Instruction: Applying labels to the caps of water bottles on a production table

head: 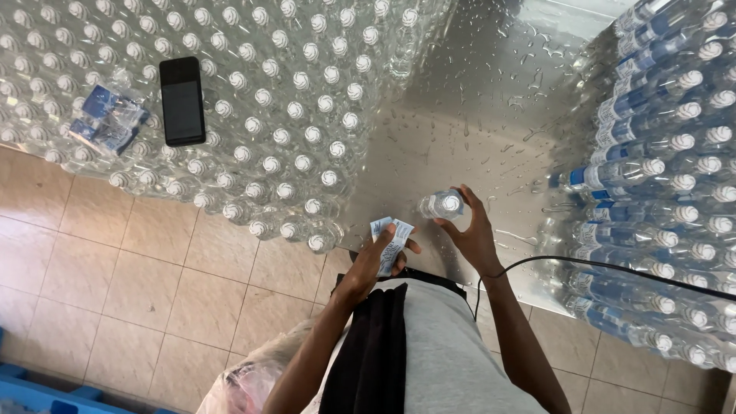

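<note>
Over wet steel table (pixel 491 100), right hand (pixel 471 234) grips bottle (pixel 442 205), left hand (pixel 379 261) labels (pixel 389 241)

Labelled bottle stack (pixel 675 176): cut off at right edge. Blue crate (pixel 31 391): corner only. Label print (pixel 391 244): illegible.

We note a wet steel table (pixel 491 92) bearing unlabelled bottles (pixel 268 100) at left and labelled bottles (pixel 667 192) stacked at right.
</note>
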